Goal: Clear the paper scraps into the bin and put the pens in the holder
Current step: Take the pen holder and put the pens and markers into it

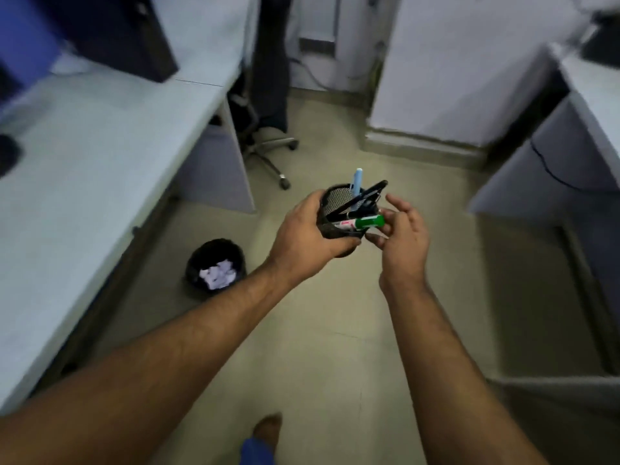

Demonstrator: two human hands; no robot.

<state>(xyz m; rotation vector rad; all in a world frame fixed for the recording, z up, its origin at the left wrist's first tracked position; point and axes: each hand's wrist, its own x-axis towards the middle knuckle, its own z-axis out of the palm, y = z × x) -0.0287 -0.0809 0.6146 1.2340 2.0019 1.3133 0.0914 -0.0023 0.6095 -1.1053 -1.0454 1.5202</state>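
My left hand point(303, 234) grips a black mesh pen holder point(339, 199) in mid-air over the floor. A light blue pen point(357, 180) and dark pens point(370, 193) stick out of it. My right hand point(401, 236) is beside the holder, thumb and fingertips pinching the cap end of a green marker point(469, 222)... whose other end lies against the holder's rim. A black bin point(216, 250) stands on the floor by the desk at the left, with white paper scraps point(218, 273) inside.
A pale desk point(100, 156) runs along the left with a dark monitor point(110, 28) on it. An office chair base point(268, 152) stands behind the desk end. Another desk point(577, 135) is at the right. My foot point(266, 427) shows at the bottom.
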